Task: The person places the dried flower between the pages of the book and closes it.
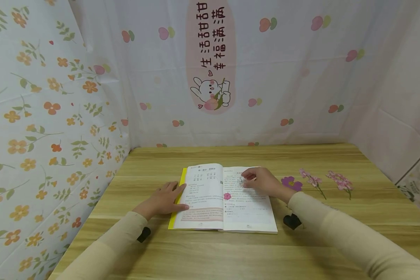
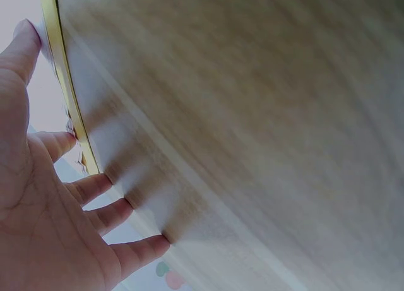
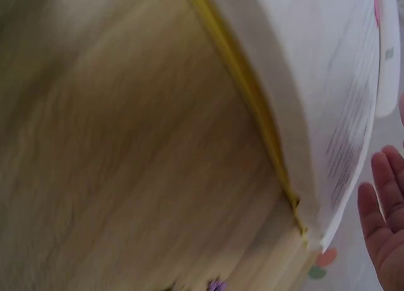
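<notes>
Left hand point(image 1: 162, 200) flat, fingers straight, pinning open book point(image 1: 203, 198) to bench point(image 1: 301, 241); right hand point(image 1: 264, 182) pinches small clear item on page, identity unclear.

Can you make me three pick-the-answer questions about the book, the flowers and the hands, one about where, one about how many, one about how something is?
1. Where does the left hand rest?
A. on the left edge of the book
B. on the wall cloth
C. under the table

2. How many flowers lie on the table to the right of the book?
A. one
B. three
C. six

3. How is the book?
A. shut
B. standing upright
C. lying open

Answers:
1. A: the head view shows its straight fingers lying on the left page by the yellow cover edge.
2. B: a purple flower and two pink flower sprigs lie there.
3. C: both pages face up, flat on the table, with the right hand resting on the right page.
</notes>
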A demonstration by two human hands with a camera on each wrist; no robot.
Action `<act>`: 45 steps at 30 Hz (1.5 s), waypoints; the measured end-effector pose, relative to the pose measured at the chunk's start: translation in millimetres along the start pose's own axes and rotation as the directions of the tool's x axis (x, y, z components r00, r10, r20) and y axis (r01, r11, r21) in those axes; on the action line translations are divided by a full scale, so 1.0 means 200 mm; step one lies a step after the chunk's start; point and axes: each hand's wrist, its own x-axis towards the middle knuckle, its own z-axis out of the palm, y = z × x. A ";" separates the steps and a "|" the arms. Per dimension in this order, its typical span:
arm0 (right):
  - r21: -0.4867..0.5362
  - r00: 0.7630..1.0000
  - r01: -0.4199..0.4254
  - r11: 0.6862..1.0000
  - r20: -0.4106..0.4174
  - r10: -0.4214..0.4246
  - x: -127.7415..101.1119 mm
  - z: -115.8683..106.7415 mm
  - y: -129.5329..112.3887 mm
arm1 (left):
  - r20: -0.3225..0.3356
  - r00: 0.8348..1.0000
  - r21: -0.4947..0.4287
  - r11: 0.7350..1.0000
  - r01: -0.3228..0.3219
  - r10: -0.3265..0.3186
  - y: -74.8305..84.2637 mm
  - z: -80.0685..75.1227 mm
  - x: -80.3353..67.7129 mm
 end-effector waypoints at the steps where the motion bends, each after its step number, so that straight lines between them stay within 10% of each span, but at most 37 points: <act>1: -0.017 1.000 0.006 1.000 -0.013 -0.006 0.00 -0.01 0.02 | 0.001 1.000 0.001 1.000 0.001 -0.001 0.00 0.00 0.00; 19: -0.485 0.982 0.181 0.856 0.039 -0.186 0.05 -0.13 0.24 | -0.005 1.000 -0.024 1.000 -0.009 0.009 0.01 -0.01 -0.01; 45: -0.534 0.990 0.144 0.833 0.068 -0.127 0.04 -0.12 0.26 | -0.047 0.999 0.023 1.000 -0.020 0.021 0.00 0.01 -0.01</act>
